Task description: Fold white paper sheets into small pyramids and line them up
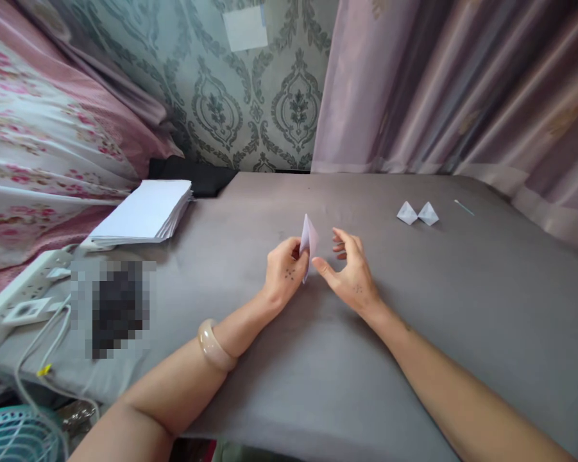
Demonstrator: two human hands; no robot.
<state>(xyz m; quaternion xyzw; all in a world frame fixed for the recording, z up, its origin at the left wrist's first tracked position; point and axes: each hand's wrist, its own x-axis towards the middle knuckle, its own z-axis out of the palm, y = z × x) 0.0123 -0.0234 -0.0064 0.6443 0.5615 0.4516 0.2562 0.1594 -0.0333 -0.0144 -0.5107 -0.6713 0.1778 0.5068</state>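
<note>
My left hand [285, 271] pinches a folded piece of white paper [307, 239] between thumb and fingers. The paper stands nearly upright above the table, its pointed end up. Just to the right, my right hand [349, 268] is apart from the paper, thumb and fingers spread with nothing between them. Farther right on the table rests a white folded-paper shape [428, 213] made of two diamond-like halves joined at a point.
A stack of white paper [142, 212] lies at the back left, beside a black cloth [212, 178]. Power strips [9, 289] with cables line the left edge. A thin swab-like stick [463, 206] lies at the far right. The table [462, 308] has a grey cover.
</note>
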